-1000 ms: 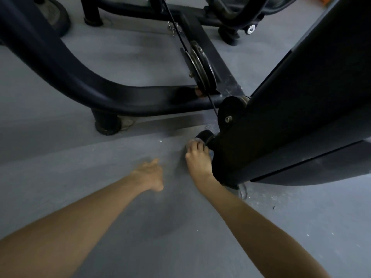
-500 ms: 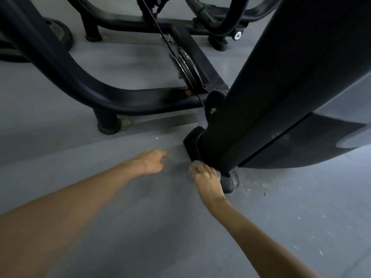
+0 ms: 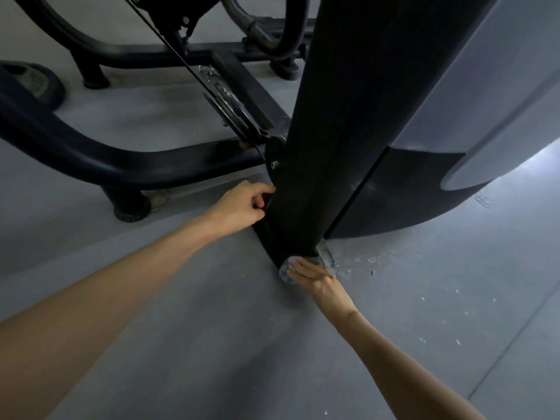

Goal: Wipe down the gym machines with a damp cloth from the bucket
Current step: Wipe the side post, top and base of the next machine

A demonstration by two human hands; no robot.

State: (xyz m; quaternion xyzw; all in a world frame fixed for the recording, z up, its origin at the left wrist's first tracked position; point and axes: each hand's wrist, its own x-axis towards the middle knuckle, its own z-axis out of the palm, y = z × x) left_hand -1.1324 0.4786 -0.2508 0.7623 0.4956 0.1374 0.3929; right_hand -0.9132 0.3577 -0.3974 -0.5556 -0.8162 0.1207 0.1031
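Bluish cloth lies pressed beneath the flat fingers of the right hand, against the foot of the black machine column. Farther left, the left hand grips the column's edge.

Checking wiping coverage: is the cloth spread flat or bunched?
Bunched. The cloth shows as a small crumpled wad under the straight fingers of the right hand, against the foot of the post.

Dim, wide-angle-warped view; brightest light pools on floor at right.
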